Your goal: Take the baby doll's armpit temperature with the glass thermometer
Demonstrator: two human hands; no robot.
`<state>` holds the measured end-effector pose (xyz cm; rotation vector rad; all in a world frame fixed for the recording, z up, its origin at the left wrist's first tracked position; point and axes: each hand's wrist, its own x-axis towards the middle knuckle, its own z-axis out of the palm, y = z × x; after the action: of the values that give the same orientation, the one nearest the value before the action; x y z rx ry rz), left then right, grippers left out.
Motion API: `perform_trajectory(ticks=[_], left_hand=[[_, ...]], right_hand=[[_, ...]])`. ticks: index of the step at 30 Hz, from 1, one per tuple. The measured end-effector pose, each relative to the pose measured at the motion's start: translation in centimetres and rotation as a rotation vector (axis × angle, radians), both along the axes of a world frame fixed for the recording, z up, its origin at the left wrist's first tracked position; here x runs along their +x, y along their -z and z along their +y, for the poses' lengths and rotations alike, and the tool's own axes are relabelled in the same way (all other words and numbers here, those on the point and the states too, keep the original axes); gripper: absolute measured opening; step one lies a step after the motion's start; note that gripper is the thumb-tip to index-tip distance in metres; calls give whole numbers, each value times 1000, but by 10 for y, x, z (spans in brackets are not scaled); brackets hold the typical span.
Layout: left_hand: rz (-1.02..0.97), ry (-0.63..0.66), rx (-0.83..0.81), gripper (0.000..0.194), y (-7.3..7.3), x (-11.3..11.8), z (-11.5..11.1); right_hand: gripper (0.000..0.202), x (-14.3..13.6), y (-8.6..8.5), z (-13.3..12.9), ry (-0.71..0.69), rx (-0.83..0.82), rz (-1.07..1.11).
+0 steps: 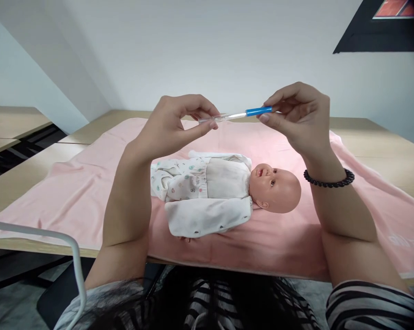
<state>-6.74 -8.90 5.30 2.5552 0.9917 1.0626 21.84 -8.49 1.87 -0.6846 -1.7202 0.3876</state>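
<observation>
Above the doll, my two hands hold a slim glass thermometer (pixel 230 117) level between them; it looks like it sits in a clear tube with a blue cap (pixel 259 111). My left hand (pixel 179 123) pinches the clear end between thumb and fingers. With thumb and fingertips, my right hand (pixel 301 117) grips the blue cap; a black bead bracelet (pixel 328 178) circles that wrist. Below lies a baby doll (pixel 278 188) on its back, head to the right, dressed in a white top (pixel 227 178) and patterned trousers (pixel 188 178). My left forearm hides its feet.
A pink blanket (pixel 90 169) with some folds covers most of the wooden table (pixel 375 137). At the near left, a pale curved metal bar (pixel 65 236) rises by the table edge. Behind stands a white wall (pixel 210 50); a dark-framed window (pixel 382 36) is at the upper right.
</observation>
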Motion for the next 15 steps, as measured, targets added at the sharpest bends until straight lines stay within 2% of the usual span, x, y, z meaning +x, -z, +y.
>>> perform_trajectory(ticks=[3,5,9,12,15], left_hand=[[-50,11,26,19,-4,-3,-11],[-111,73,105,18,-5,-6,-16],[-268,172,316,34,-2,-11,-21],[-314,182,347,38,-1,-14,-29],[-255,138,344,39,-4,-16,-41]], right_hand=[[15,-4,-6,-18,23,57,10],[14,-6,-9,-29,63,103,17],[16,-9,-11,-48,90,171,22],[13,-10,-14,-60,134,153,-5],[8,-10,-19,-72,197,137,-70]])
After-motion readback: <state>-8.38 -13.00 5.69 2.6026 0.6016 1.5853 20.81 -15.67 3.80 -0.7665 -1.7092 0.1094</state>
